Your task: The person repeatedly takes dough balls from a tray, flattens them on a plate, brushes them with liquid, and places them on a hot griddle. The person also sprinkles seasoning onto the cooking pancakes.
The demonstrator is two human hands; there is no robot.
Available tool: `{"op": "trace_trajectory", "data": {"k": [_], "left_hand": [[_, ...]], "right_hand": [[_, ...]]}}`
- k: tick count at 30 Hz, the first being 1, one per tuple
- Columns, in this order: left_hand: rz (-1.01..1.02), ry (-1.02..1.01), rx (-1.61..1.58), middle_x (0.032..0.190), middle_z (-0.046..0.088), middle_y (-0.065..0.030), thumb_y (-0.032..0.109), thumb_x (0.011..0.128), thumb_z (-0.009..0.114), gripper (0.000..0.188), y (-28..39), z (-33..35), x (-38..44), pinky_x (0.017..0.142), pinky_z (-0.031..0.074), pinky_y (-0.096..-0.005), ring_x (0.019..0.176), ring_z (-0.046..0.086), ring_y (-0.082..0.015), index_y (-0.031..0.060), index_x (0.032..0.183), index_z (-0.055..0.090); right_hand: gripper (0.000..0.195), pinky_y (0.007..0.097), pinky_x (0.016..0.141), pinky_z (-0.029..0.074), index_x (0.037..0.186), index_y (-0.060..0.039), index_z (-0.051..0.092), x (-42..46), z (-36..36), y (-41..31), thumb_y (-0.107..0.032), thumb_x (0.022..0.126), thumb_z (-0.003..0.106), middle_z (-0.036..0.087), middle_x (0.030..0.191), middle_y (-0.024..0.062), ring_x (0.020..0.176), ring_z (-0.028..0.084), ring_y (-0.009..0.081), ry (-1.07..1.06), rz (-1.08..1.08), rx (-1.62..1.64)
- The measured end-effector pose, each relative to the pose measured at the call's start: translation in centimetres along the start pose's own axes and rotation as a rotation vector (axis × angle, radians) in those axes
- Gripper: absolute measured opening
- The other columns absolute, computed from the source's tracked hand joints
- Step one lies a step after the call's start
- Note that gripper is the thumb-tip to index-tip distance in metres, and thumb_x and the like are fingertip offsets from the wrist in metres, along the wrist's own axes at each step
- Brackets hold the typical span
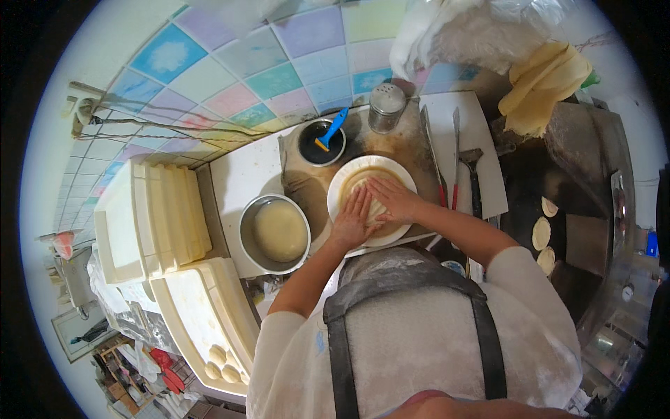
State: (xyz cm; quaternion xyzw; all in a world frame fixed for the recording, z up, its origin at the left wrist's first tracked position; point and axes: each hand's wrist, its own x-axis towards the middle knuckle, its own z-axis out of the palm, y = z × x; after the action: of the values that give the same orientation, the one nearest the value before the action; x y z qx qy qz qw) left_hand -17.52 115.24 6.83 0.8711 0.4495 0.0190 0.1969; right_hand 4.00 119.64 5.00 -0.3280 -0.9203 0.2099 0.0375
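A white plate [337, 180] sits before me on a brown-stained board. In it lies pale, soft dough [375, 208] with a ridged surface, ringed by a tan liquid or film. My left hand [357, 221] rests flat on the dough from the lower left. From the right, my right hand [396, 200] presses on it too, with its fingertips close to those of the left. Neither hand grips anything. A metal pot [281, 231] of pale yellow liquid stands left of the plate. Behind it, a metal bowl [309, 152] of dark liquid holds a blue-handled brush [335, 127].
A shaker [386, 107] stands by the tiled wall. Red-handled tongs [454, 157] and a black-handled scraper [473, 178] lie at right. Beyond is a dark griddle [518, 209] with several flat breads [542, 233]. Stacked cream trays [172, 220] and a tray [183, 309] of dough balls [217, 355] are at left.
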Motion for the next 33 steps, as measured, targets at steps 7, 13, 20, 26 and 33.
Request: {"op": "trace_trajectory", "data": {"k": [7,13,20,26,33], "left_hand": [[-0.159,0.166,-0.742,0.155,0.010,-0.0172,0.051,0.094,0.041,0.080,-1.7,0.7,-2.2,0.116,0.008,-0.0410,0.144,0.006,-0.0303,-0.0005,0.148,0.012],[-0.444,0.214,-1.818,0.157,0.009,-0.0104,0.069,0.091,0.018,0.086,-2.5,-0.8,-3.9,0.115,0.004,-0.0420,0.145,0.005,-0.0236,0.0074,0.150,0.009],[-0.523,0.182,-1.903,0.156,0.011,-0.0117,0.070,0.090,0.021,0.088,-2.8,-1.9,-3.7,0.115,0.006,-0.0442,0.144,0.007,-0.0246,0.0069,0.150,0.005],[-0.519,0.202,-1.920,0.156,0.012,-0.0117,0.071,0.089,0.022,0.091,-2.9,-1.6,-3.7,0.115,0.006,-0.0442,0.144,0.007,-0.0254,0.0062,0.149,0.003],[-0.746,0.415,-1.507,0.137,0.047,-0.0171,0.052,0.097,0.038,0.066,-2.2,0.3,-2.0,0.105,0.033,-0.0394,0.127,0.044,-0.0274,0.0028,0.141,0.036]], "right_hand": [[0.095,0.0415,0.115,0.011,0.143,0.0016,0.027,2.5,-0.5,-3.6,-0.059,0.077,0.058,0.023,0.151,0.0164,0.142,0.016,0.0288,0.030,0.196,-0.179],[0.085,0.0448,0.113,0.019,0.138,0.0025,0.034,3.2,-1.5,-5.6,-0.049,0.078,0.064,0.032,0.146,0.0203,0.137,0.027,0.0330,0.146,0.044,0.063],[0.082,0.0440,0.113,0.020,0.140,0.0011,0.034,4.3,-0.8,-6.8,-0.041,0.077,0.066,0.031,0.147,0.0203,0.138,0.025,0.0321,0.357,0.096,-0.043],[0.078,0.0432,0.113,0.020,0.138,0.0021,0.035,2.2,-1.3,-6.1,-0.037,0.079,0.066,0.028,0.148,0.0200,0.139,0.025,0.0312,0.193,0.201,-0.025],[0.076,0.0453,0.112,0.022,0.136,0.0007,0.038,1.9,1.6,-7.3,-0.034,0.076,0.068,0.035,0.144,0.0197,0.137,0.028,0.0307,0.254,0.045,0.141]]}}
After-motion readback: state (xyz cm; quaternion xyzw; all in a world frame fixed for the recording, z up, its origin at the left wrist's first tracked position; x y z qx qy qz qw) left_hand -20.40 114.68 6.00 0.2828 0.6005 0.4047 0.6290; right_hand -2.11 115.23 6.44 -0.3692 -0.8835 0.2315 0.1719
